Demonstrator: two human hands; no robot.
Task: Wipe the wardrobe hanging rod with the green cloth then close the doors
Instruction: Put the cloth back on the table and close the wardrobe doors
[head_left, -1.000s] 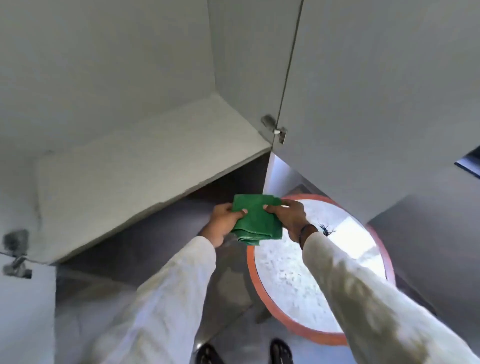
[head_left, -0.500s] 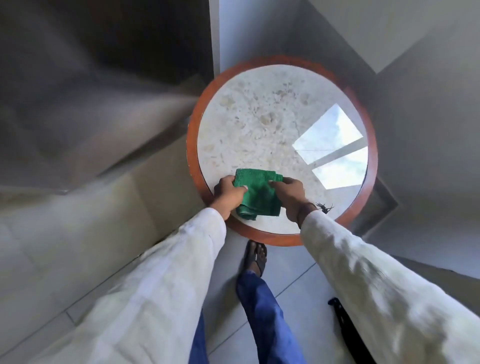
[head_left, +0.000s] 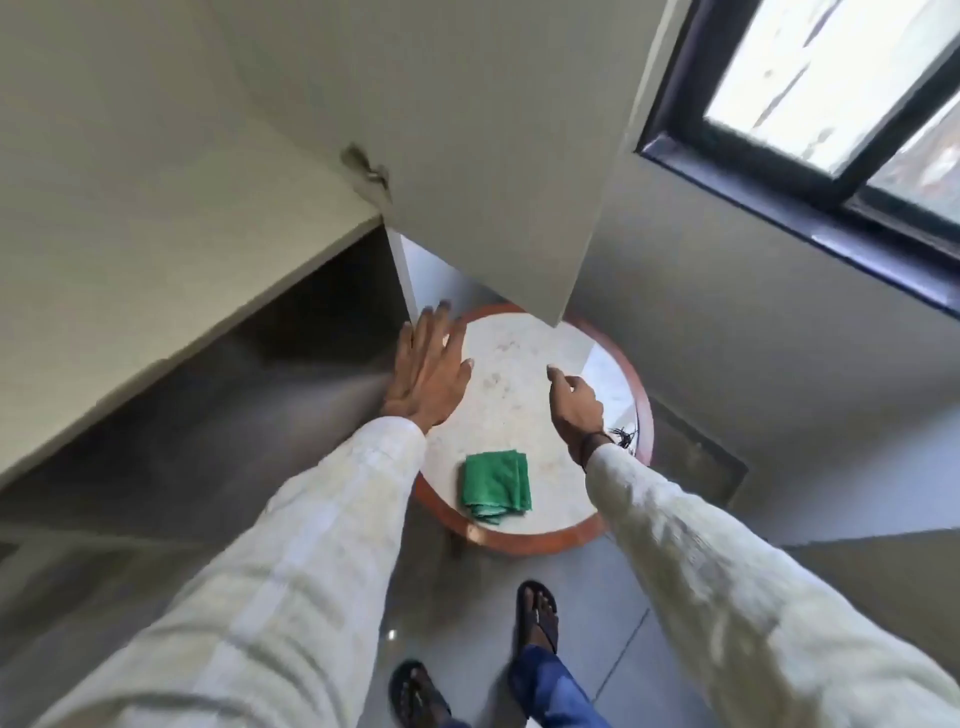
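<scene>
The folded green cloth (head_left: 496, 484) lies on the round marble-topped table (head_left: 524, 358), near its front edge. Neither hand touches it. My left hand (head_left: 428, 366) is raised above the table's left side, flat and open, fingers pointing at the lower edge of the wardrobe. My right hand (head_left: 574, 405) hovers over the table's right side, empty, fingers loosely curled. The wardrobe's right door (head_left: 493, 156) stands open above the table, a hinge (head_left: 369, 166) showing at its inner edge. The hanging rod is out of view.
A wardrobe shelf (head_left: 156, 249) runs along the left with a dark recess under it. A dark-framed window (head_left: 831, 119) fills the upper right. My sandalled feet (head_left: 537, 618) stand on the tiled floor just before the table.
Both hands have let go of the green cloth, which now rests on the table. The hands have risen toward the wardrobe, and the view has tilted back up.
</scene>
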